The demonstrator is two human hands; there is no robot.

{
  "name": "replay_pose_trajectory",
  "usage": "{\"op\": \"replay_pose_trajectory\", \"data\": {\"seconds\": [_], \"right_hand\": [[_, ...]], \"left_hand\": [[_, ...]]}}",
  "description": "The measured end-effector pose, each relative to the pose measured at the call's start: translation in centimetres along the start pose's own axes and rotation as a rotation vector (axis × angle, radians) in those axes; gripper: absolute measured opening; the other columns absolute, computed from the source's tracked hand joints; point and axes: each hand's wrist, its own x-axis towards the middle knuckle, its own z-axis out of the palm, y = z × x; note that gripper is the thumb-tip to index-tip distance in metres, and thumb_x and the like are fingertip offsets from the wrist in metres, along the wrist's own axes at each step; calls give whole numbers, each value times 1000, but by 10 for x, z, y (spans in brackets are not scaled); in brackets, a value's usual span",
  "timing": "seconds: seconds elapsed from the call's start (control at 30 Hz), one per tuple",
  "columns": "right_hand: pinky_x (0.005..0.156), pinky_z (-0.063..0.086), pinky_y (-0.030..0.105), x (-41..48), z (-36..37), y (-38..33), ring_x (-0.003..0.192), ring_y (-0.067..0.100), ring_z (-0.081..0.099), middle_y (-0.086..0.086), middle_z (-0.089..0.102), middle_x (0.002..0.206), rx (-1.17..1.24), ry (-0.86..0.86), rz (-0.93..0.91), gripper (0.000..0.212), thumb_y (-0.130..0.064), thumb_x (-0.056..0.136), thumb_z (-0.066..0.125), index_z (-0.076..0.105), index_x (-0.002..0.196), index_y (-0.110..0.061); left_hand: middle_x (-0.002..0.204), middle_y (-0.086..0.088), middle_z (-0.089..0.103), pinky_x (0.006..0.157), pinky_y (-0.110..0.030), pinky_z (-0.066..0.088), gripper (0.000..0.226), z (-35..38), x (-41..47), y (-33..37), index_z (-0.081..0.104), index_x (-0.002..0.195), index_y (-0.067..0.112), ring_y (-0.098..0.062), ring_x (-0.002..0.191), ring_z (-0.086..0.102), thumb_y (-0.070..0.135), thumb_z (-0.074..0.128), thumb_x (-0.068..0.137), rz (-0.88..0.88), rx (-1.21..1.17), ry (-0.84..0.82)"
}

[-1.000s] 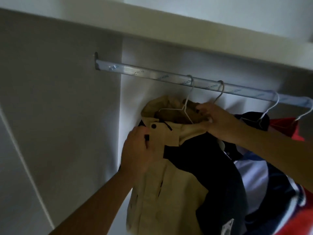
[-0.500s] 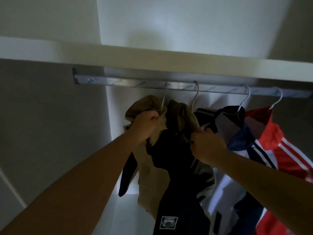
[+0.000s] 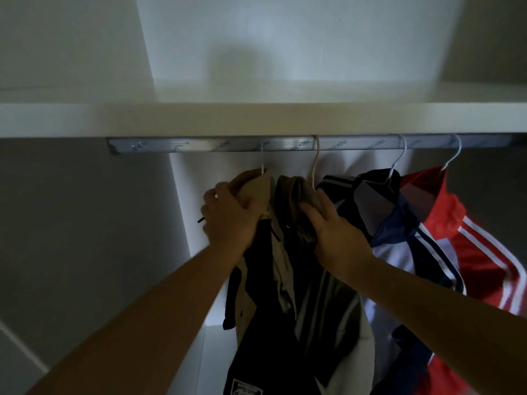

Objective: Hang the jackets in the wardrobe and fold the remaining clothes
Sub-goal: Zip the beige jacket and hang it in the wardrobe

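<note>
In the wardrobe (image 3: 85, 223) jackets hang, the red jacket (image 3: 470, 232) at three o'clock. The left hand (image 3: 231, 218) and right hand (image 3: 339, 238) grip the tan jacket (image 3: 258, 185) at its collar

tan-navy jacket (image 3: 256, 295) — red white-striped jacket (image 3: 470, 246)

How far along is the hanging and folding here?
Done: the red jacket and navy-white jacket hang on the rail. In hand: left hand and right hand grip the tan jacket, its hanger already hooked. Left: folding, with no such clothes in view.
</note>
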Motion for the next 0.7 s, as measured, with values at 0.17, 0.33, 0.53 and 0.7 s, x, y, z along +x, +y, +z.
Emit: {"op": "replay_pose_trajectory", "data": {"seconds": [0.17, 0.33, 0.53, 0.7], "right_hand": [[69, 38, 34, 3, 12, 1, 103, 41, 58, 18, 27, 148, 177, 19, 230, 85, -18, 91, 52, -8, 153, -22], [88, 46, 41, 4, 13, -2, 113, 39, 56, 23, 52, 131, 389, 131, 174, 72, -6, 93, 47, 9, 153, -17], [86, 48, 41, 9, 18, -1, 103, 37, 59, 19, 58, 122, 527, 145, 280, 66, -5, 91, 44, 19, 150, -20], [81, 50, 39, 14, 25, -6, 104, 40, 59, 21, 57, 124, 546, 181, 320, 70, -1, 87, 45, 21, 150, -21]], "left_hand": [[151, -14, 27, 109, -48, 35, 97, 38, -28, -19, -4, 151, 15, -34, 131, 39, 35, 63, 85, -201, -156, -255], [123, -15, 56, 95, -45, 47, 67, 29, -26, -24, 14, 146, 9, -34, 106, 58, 32, 49, 93, -173, -32, -147], [101, -15, 58, 86, -42, 46, 49, -5, -13, -43, 27, 136, -3, -37, 104, 58, 17, 46, 95, -276, -15, -37], [69, 2, 28, 88, -41, 42, 43, -33, -3, -50, 38, 131, -4, -37, 99, 52, 9, 48, 91, -272, 114, -37]]}}
